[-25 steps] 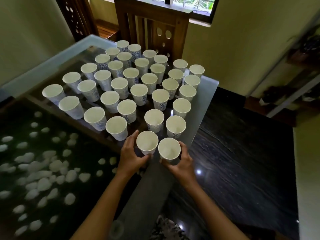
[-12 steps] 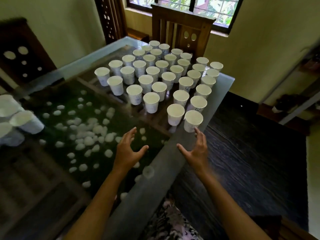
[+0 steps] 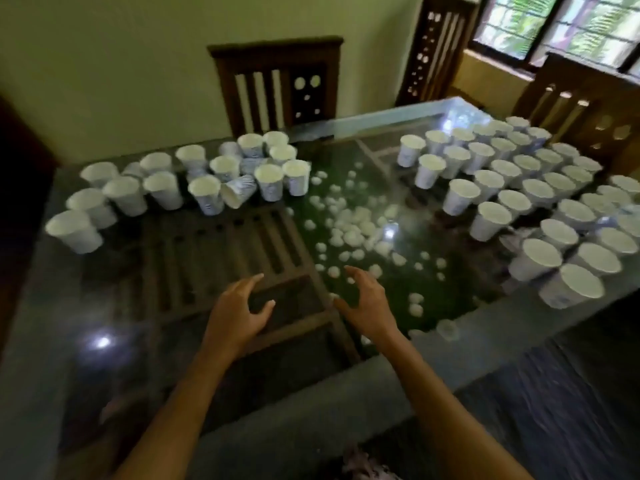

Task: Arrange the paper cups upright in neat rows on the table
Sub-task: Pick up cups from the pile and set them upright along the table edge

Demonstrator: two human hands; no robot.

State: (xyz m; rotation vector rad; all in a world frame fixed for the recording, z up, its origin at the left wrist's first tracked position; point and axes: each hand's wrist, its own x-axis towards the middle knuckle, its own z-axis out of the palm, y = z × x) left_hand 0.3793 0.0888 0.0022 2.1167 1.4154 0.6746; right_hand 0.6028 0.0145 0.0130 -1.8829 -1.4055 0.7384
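Several white paper cups with blue print stand upright in neat rows on the right part of the glass table. At the far left sits a loose cluster of cups; most are upright, and one cup lies tipped on its side. My left hand and my right hand hover over the middle of the table, fingers spread and loosely curved, holding nothing. Both hands are well apart from either group of cups.
White pebbles on a green bed show under the glass. Wooden chairs stand at the far side and at the right. A window is at the top right. Dark floor lies beyond the table's near right edge.
Both hands let go of the two nearest cups in the rows and drew back with nothing in them. The view swung left, bringing the loose cluster of cups into sight.
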